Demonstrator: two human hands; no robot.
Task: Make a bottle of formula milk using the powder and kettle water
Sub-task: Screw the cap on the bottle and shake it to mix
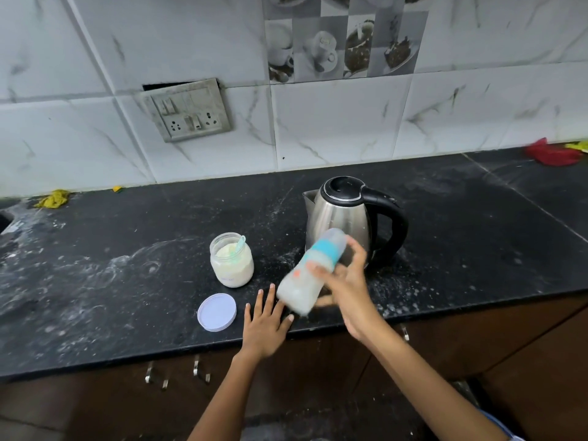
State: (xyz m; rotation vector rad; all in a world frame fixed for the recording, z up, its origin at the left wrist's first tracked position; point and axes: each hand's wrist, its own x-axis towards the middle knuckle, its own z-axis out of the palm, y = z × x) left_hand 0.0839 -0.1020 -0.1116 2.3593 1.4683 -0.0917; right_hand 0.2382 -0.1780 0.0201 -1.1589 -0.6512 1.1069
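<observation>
At the far left of the black stone bench (111, 281), against the tiled wall, lies a crumpled yellow cloth (52, 198), with a small yellow scrap (117, 188) a little to its right. A grey switch and socket plate (187, 111) hangs slightly crooked on the wall above. Toward the middle stands an open glass jar of formula powder (231, 261) with a pale blue scoop (240, 243) stuck in it. Its white lid (217, 311) lies flat near the front edge, just left of the left hand (265, 326), which rests palm down on the bench, fingers spread and straight, its grip released. Just right of it, the right hand (343, 281) has its grip curled round a baby bottle (313, 268) with a teal collar, holding it tilted above the bench, cap end up and away; the bottle is motion-blurred and looks cloudy white inside. Directly behind it stands a steel electric kettle (346, 218), lid shut, black handle to the right, partly hidden by bottle and fingers. At the far right corner lie a red cloth (550, 154) and something yellow (577, 146).
</observation>
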